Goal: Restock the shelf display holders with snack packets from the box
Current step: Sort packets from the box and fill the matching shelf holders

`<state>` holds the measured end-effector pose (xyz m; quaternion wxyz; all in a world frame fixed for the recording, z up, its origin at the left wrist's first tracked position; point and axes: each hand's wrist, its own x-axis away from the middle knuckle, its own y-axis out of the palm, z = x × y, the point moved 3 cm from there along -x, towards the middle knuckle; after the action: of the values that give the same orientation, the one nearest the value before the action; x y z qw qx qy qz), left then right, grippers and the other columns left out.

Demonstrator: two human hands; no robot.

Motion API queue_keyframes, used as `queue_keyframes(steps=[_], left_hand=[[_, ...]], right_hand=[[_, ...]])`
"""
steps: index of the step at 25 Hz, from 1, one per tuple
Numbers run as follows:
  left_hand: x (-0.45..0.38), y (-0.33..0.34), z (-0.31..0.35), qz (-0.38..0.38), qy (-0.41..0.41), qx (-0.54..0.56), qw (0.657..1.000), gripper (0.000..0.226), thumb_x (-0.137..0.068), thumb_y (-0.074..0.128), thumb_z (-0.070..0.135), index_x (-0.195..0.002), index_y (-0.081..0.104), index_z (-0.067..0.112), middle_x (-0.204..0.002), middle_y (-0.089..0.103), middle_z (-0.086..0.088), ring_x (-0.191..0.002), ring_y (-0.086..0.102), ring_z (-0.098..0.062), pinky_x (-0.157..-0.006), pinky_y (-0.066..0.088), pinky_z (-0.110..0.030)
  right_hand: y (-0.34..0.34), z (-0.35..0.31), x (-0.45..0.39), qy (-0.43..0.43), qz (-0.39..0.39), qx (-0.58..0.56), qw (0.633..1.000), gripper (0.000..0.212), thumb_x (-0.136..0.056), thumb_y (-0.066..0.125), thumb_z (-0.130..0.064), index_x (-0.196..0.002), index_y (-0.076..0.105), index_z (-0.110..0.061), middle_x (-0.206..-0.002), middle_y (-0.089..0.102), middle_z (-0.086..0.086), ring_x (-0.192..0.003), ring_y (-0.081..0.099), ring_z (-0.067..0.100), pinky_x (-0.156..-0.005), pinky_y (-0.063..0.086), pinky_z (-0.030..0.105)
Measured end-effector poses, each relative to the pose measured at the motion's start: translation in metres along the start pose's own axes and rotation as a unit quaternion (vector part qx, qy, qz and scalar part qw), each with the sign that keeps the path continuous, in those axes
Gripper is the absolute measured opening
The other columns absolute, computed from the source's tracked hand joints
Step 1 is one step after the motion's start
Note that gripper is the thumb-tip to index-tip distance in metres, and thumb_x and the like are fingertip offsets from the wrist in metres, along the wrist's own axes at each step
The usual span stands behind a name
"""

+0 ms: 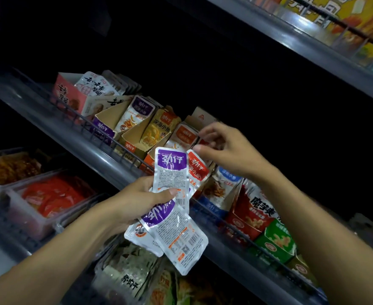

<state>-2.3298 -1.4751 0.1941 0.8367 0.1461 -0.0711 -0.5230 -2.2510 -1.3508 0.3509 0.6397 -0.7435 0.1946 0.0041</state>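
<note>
The fan of silver-and-purple foil snack packets (172, 208) is partly covered by the left hand (137, 199). At 2 o'clock of it, the right hand (223, 146) hides the red-topped foil packet's (197, 168) upper edge. Yellow printed cartons (339, 16) at 1 o'clock are cut by the frame edge. Shelf depths are too dark to read.

This is a shop. Tiered shelves (106, 155) with wire rails carry cardboard display boxes (106, 126) of snack packets (137, 113). Trays (38, 219) of packaged food sit lower left.
</note>
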Motion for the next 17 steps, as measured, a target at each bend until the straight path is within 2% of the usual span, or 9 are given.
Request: queue_keyframes(steps=[3, 5, 6, 9, 12, 14, 16, 17], left_hand=[[0.006, -0.007, -0.001, 0.051, 0.005, 0.038, 0.998, 0.016, -0.094, 0.061, 0.015, -0.108, 0.068, 0.017, -0.093, 0.077, -0.006, -0.081, 0.075, -0.023, -0.074, 0.059, -0.037], [0.01, -0.017, -0.002, 0.123, 0.013, 0.105, 0.987, 0.013, -0.095, 0.059, 0.011, -0.104, 0.068, 0.012, -0.083, 0.076, -0.009, -0.068, 0.073, -0.021, -0.062, 0.06, -0.032], [0.012, -0.021, -0.001, 0.149, 0.013, 0.135, 0.98, 0.012, -0.095, 0.059, 0.011, -0.102, 0.069, 0.01, -0.082, 0.076, -0.011, -0.065, 0.072, -0.022, -0.062, 0.06, -0.034], [0.02, -0.024, 0.001, 0.162, 0.009, 0.167, 0.973, 0.013, -0.096, 0.057, 0.016, -0.103, 0.067, 0.01, -0.089, 0.075, -0.016, -0.075, 0.073, -0.03, -0.076, 0.058, -0.045], [0.026, -0.019, 0.001, 0.15, -0.009, 0.154, 0.977, 0.023, -0.099, 0.053, 0.031, -0.106, 0.066, 0.014, -0.097, 0.075, -0.016, -0.091, 0.072, -0.036, -0.089, 0.054, -0.055], [0.028, -0.021, 0.001, 0.15, -0.01, 0.153, 0.977, 0.024, -0.1, 0.052, 0.032, -0.11, 0.065, 0.015, -0.1, 0.075, -0.014, -0.092, 0.072, -0.036, -0.087, 0.055, -0.053], [0.028, -0.024, -0.001, 0.156, -0.004, 0.127, 0.979, 0.022, -0.099, 0.054, 0.028, -0.111, 0.065, 0.014, -0.098, 0.076, -0.011, -0.084, 0.073, -0.029, -0.077, 0.058, -0.043], [0.029, -0.024, -0.002, 0.151, -0.001, 0.104, 0.983, 0.021, -0.099, 0.055, 0.026, -0.112, 0.065, 0.013, -0.098, 0.076, -0.009, -0.082, 0.074, -0.025, -0.073, 0.058, -0.039]], right_hand=[[0.033, -0.022, 0.013, -0.068, 0.01, 0.053, 0.996, 0.063, -0.079, 0.067, -0.06, -0.131, 0.05, -0.028, -0.126, 0.046, -0.01, -0.117, 0.04, 0.007, -0.101, 0.037, 0.032], [0.055, -0.026, 0.032, -0.064, 0.02, 0.071, 0.995, 0.079, -0.068, 0.069, -0.071, -0.132, 0.044, -0.032, -0.127, 0.042, -0.011, -0.117, 0.038, 0.007, -0.101, 0.036, 0.032], [0.066, -0.026, 0.042, -0.042, 0.012, 0.062, 0.997, 0.081, -0.063, 0.072, -0.072, -0.128, 0.041, -0.035, -0.122, 0.043, -0.014, -0.112, 0.042, 0.007, -0.098, 0.04, 0.031], [0.086, -0.023, 0.055, 0.061, -0.047, -0.074, 0.994, 0.068, -0.062, 0.083, -0.058, -0.111, 0.042, -0.035, -0.104, 0.055, -0.013, -0.092, 0.056, 0.009, -0.078, 0.051, 0.032], [0.089, -0.016, 0.054, 0.055, -0.076, -0.148, 0.985, 0.052, -0.068, 0.083, -0.047, -0.109, 0.057, -0.026, -0.104, 0.064, -0.004, -0.094, 0.063, 0.015, -0.083, 0.053, 0.039], [0.082, -0.011, 0.058, 0.066, -0.069, -0.172, 0.981, 0.041, -0.076, 0.082, -0.035, -0.11, 0.063, -0.02, -0.107, 0.069, -0.002, -0.096, 0.067, 0.015, -0.088, 0.055, 0.039], [0.068, -0.005, 0.061, 0.113, -0.025, -0.249, 0.962, 0.03, -0.083, 0.077, -0.023, -0.108, 0.063, -0.017, -0.1, 0.073, 0.001, -0.087, 0.072, 0.015, -0.079, 0.059, 0.034], [0.062, -0.004, 0.061, 0.143, 0.009, -0.314, 0.939, 0.026, -0.085, 0.074, -0.019, -0.108, 0.062, -0.015, -0.095, 0.075, 0.003, -0.082, 0.073, 0.016, -0.072, 0.06, 0.031]])
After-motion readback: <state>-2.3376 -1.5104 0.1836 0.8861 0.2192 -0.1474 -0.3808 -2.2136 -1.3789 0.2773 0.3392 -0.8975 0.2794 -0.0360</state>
